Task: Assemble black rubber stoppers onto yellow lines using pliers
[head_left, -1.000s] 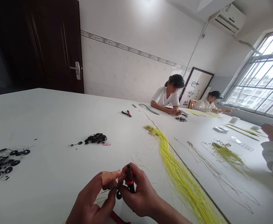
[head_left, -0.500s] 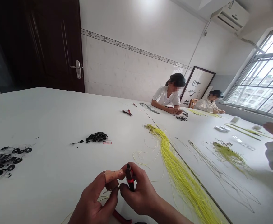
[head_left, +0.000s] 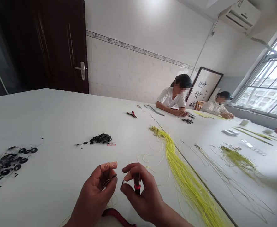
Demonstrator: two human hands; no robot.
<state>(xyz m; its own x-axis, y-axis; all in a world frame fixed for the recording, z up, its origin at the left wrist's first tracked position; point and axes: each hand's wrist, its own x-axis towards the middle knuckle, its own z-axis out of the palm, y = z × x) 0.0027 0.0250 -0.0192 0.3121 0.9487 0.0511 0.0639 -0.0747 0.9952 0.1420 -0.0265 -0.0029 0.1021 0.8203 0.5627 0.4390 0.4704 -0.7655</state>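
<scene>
My left hand (head_left: 97, 186) is closed in a pinch on a thin line (head_left: 107, 182); a small dark piece shows at the thumb tip. The line loops between the fingers, and pale yellow strands hang below. Tucked in the curled fingers of my right hand (head_left: 145, 192) is a small black tool with a red band (head_left: 137, 186), its exact kind unclear. Between that hand's thumb and forefinger sits a tiny dark bit, too small to name. The hands are slightly apart above the white table. Below them lies a curved red handle (head_left: 117, 216), partly cut off by the frame.
Black ring-shaped parts (head_left: 4, 164) lie at left, with a black pile (head_left: 101, 138) beyond my hands. A bundle of yellow cords (head_left: 176, 160) runs along the table seam. Red-handled pliers (head_left: 131, 114) lie farther back. Co-workers sit at the far and right sides.
My hands have drawn apart from each other, and the right forefinger has lifted from the left fingertips. The view has shifted slightly left.
</scene>
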